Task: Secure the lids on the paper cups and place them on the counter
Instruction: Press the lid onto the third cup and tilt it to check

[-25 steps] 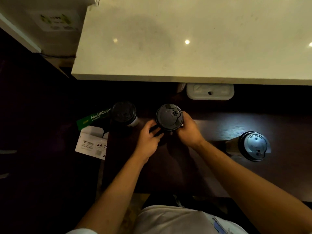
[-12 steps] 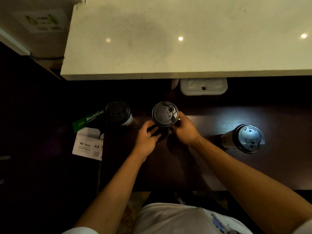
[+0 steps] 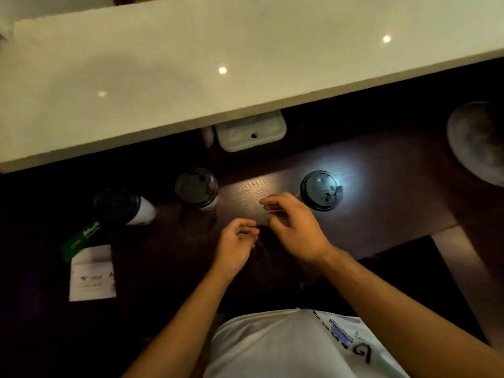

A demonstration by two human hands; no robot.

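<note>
Dark wood-grain surface (image 3: 381, 192) seen from above, lying below a pale countertop (image 3: 191, 64). Three paper cups with dark lids stand upright on it: a left cup (image 3: 116, 207) at the surface's left end, a middle cup (image 3: 196, 188) just to its right, and a right cup (image 3: 321, 190) well apart, lit by a bright patch. A white rectangular box (image 3: 251, 130) sits at the rear, partly under the countertop's edge.
</note>
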